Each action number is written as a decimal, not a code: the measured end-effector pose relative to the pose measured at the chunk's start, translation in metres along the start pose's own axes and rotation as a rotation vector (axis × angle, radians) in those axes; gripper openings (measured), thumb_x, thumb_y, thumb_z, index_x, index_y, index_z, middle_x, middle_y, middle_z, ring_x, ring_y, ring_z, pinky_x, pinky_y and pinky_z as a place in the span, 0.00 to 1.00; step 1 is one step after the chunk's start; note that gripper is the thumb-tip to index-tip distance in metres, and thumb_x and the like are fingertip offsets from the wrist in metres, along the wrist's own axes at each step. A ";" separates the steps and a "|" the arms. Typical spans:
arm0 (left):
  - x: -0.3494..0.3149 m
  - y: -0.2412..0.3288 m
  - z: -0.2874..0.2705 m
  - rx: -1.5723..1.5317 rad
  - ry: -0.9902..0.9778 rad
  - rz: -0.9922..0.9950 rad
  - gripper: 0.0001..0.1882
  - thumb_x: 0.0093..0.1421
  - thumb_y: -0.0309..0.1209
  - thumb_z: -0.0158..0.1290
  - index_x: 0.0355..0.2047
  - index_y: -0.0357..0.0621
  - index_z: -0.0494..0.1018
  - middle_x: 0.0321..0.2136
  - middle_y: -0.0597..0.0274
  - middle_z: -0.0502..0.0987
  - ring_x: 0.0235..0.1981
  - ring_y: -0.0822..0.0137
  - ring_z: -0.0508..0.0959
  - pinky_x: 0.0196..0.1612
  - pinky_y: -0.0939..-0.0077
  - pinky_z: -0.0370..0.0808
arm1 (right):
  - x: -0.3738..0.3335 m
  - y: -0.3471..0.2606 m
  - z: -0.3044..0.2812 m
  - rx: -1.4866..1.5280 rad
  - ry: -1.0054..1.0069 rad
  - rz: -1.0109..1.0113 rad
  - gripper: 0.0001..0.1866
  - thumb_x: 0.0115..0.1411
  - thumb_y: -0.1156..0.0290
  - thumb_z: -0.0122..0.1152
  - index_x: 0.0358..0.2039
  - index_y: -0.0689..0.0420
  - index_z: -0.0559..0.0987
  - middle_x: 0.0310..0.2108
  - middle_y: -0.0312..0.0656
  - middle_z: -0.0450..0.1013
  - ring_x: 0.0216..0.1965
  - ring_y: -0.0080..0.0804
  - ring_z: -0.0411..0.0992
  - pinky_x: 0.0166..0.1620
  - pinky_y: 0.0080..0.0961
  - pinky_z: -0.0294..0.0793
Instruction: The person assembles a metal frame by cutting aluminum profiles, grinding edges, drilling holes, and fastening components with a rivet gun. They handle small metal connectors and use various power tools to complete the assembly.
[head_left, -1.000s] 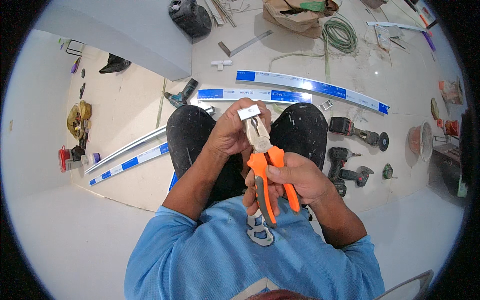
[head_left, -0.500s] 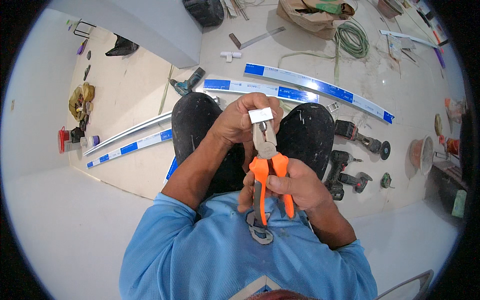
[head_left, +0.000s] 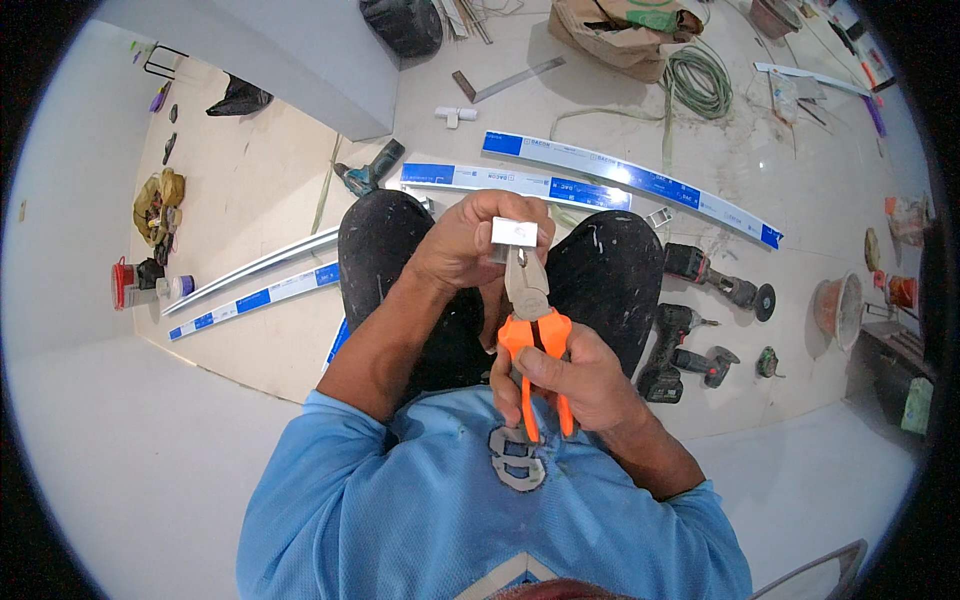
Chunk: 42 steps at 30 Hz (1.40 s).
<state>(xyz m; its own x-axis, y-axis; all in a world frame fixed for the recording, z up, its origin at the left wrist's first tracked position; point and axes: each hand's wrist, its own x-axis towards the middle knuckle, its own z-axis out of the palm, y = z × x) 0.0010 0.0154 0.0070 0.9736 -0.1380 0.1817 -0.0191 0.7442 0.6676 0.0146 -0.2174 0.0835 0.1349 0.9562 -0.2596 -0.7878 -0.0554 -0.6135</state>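
Observation:
Between my knees, my left hand point(head_left: 468, 243) grips a small piece of silvery metal profile point(head_left: 514, 234), its fingers wrapped behind it. My right hand point(head_left: 578, 374) is closed round the orange and grey handles of a pair of pliers point(head_left: 528, 298). The pliers point away from me, and their jaws meet the near edge of the metal piece. Whether the jaws pinch that edge or only touch it, I cannot tell. The handles sit fairly close together above my blue shirt.
Long metal profiles with blue and white film point(head_left: 630, 178) lie beyond my knees, others point(head_left: 258, 298) to the left. An angle grinder point(head_left: 722, 282) and drills point(head_left: 672, 350) rest on the right. Farther off are a steel square point(head_left: 515, 82), a coiled hose point(head_left: 697, 84) and a paper sack point(head_left: 620, 40).
The pliers' handles have come closer together, and their jaws have drawn down to the near edge of the metal piece. The metal piece has tilted slightly.

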 end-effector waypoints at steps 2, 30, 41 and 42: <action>-0.003 0.001 -0.002 -0.011 0.008 -0.017 0.26 0.59 0.53 0.72 0.44 0.45 0.82 0.42 0.59 0.81 0.46 0.64 0.81 0.47 0.67 0.80 | -0.001 -0.005 -0.002 -0.163 0.063 -0.012 0.16 0.78 0.59 0.56 0.46 0.62 0.76 0.32 0.40 0.78 0.33 0.28 0.79 0.39 0.29 0.82; -0.010 -0.011 -0.015 0.025 0.003 0.015 0.27 0.59 0.53 0.72 0.48 0.46 0.84 0.39 0.55 0.80 0.40 0.64 0.81 0.40 0.69 0.81 | 0.004 -0.009 -0.018 0.034 -0.170 0.120 0.31 0.76 0.52 0.59 0.60 0.71 0.71 0.49 0.65 0.82 0.48 0.51 0.86 0.39 0.39 0.91; -0.004 -0.012 -0.002 -0.009 0.009 0.079 0.08 0.66 0.30 0.66 0.43 0.44 0.86 0.32 0.61 0.77 0.32 0.66 0.77 0.33 0.70 0.79 | -0.006 0.002 -0.011 -0.075 -0.026 0.016 0.23 0.76 0.54 0.58 0.51 0.65 0.76 0.34 0.47 0.82 0.33 0.31 0.81 0.40 0.28 0.81; -0.004 -0.011 -0.002 0.002 0.009 0.080 0.07 0.66 0.30 0.66 0.43 0.44 0.86 0.31 0.61 0.77 0.32 0.66 0.77 0.34 0.70 0.78 | -0.005 0.004 -0.011 -0.077 -0.017 0.025 0.22 0.76 0.54 0.58 0.51 0.64 0.76 0.34 0.46 0.82 0.34 0.30 0.81 0.40 0.28 0.81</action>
<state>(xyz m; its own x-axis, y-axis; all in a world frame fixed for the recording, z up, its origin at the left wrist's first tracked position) -0.0023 0.0091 -0.0026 0.9710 -0.0726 0.2277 -0.0969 0.7512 0.6529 0.0178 -0.2259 0.0742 0.1050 0.9589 -0.2636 -0.7422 -0.1009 -0.6625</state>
